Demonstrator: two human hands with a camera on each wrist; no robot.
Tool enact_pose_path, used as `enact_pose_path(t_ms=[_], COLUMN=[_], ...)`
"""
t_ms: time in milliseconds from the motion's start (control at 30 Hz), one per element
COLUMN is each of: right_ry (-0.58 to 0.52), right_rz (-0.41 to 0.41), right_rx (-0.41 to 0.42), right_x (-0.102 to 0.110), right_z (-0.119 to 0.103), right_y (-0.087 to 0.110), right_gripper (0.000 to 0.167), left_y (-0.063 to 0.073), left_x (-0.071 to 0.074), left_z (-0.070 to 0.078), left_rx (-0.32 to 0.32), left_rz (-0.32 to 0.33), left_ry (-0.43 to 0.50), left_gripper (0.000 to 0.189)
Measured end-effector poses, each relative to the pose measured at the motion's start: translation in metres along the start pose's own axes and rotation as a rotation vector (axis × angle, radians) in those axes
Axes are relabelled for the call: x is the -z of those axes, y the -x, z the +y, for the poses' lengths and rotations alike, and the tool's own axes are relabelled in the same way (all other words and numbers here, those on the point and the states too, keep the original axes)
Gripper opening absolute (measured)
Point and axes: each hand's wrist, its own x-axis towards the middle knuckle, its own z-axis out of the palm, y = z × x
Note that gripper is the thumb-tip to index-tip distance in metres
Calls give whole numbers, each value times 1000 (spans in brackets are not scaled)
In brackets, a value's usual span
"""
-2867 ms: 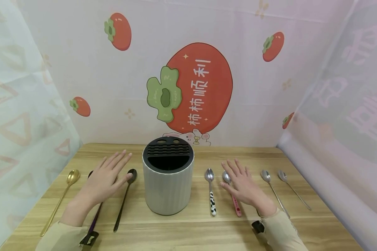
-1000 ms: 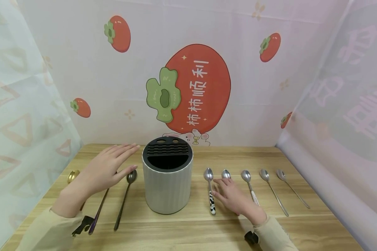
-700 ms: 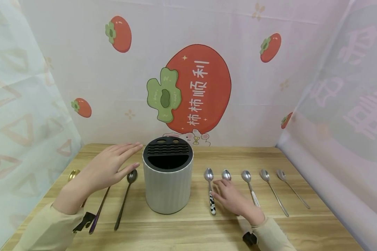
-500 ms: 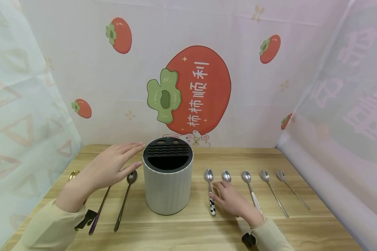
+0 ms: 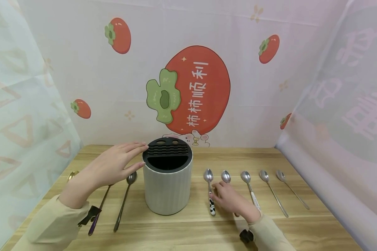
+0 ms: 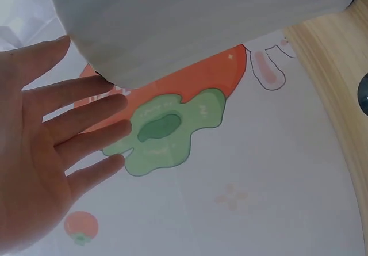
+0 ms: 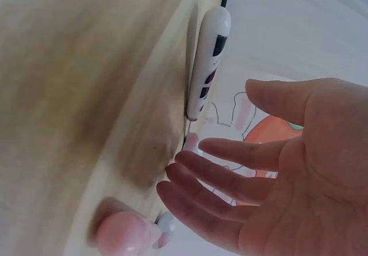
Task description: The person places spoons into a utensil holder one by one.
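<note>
Standing upright near the centre of a wooden tabletop [image 5: 176, 238]: a grey holder [image 5: 167, 193] with a slotted black lid [image 5: 168, 157]. Stretched out at nine o'clock of the lid: the left hand [image 5: 113, 166], fingers straight, thumb apart, tips at the rim, whether touching or just short impossible to tell. Well apart from it, at three o'clock of the holder: the right hand [image 5: 230, 199], fingers loose and slightly bent, over the pink spoon [image 5: 226, 176], gripping nothing. Around the right hand: at nine o'clock, just beside the thumb, the cow-print spoon [image 5: 212, 206]; at two, the white-handled spoon [image 5: 254, 199]; at three, farther out, two plain spoons [image 5: 275, 196]. At nine o'clock of the holder, in order outward: the black spoon [image 5: 124, 201], the purple spoon [image 5: 102, 203], partly hidden by the left hand, and the gold spoon [image 5: 72, 175], partly behind the arm. At twelve, behind: a fruit-print backdrop [image 5: 204, 90].
</note>
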Motion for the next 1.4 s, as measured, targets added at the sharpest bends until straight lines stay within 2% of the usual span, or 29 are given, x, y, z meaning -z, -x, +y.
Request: enact_pose_path(t_ms=[300,533,867,1133,1400], right_ry=[1,-27,-50,-122,-120], right_rz=[-36,-59,-36,-29,-22], right_rx=[30,-40,-55,-92,-170], right_x=[4,4,2,2,3], right_z=[-2,-7,-5,-4,-5], right_y=[-4,-8,-17,-22,-25], right_gripper=[35,28,13,10,11], left_y=[-3,-6,-10,-11,-14], left_x=[2,4,6,9,10], left_z=[4,7,9,13,13], left_rx=[3,-4,-22,1,15], left_rz=[-18,-27,-45,-86,-113], left_ry=[21,39,71,121,158], left_gripper=[53,52,55,56,55])
